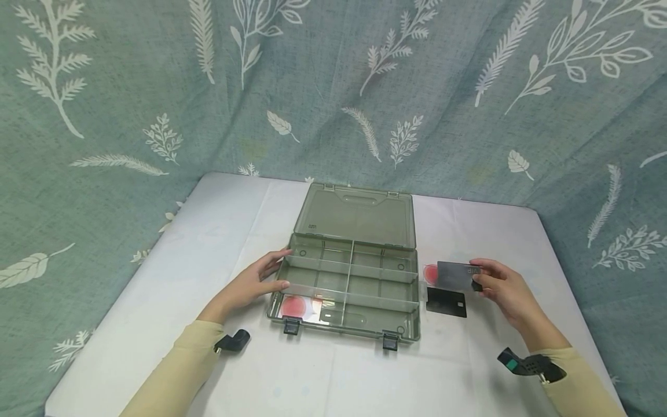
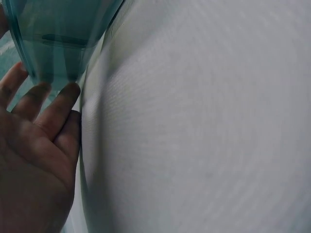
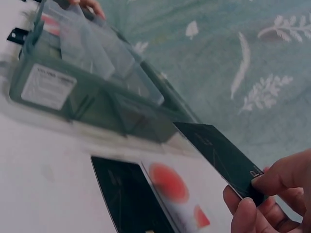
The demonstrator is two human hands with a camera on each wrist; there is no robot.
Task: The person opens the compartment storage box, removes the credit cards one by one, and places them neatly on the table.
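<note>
My right hand (image 1: 500, 286) pinches a dark card (image 1: 452, 274) marked "VIP" between thumb and fingers, tilted above the table in the right wrist view (image 3: 218, 155). Under it lie a black card (image 1: 446, 303) with a chip and a white card (image 1: 430, 274) with a red circle. To their left is a grey-green translucent divided box (image 1: 354, 333), its lid (image 1: 359, 214) laid back. Another white card with a red circle (image 1: 293, 306) lies in its front left compartment. My left hand (image 1: 250, 286) touches the box's left side, fingers fairly straight in the left wrist view (image 2: 43, 141).
Two dark latches (image 1: 292, 326) hang at the box's front edge. A white cloth covers the table (image 1: 333, 382), with a leaf-patterned teal curtain (image 1: 323, 87) behind and on both sides. A white label (image 3: 48, 87) is on the box's right end.
</note>
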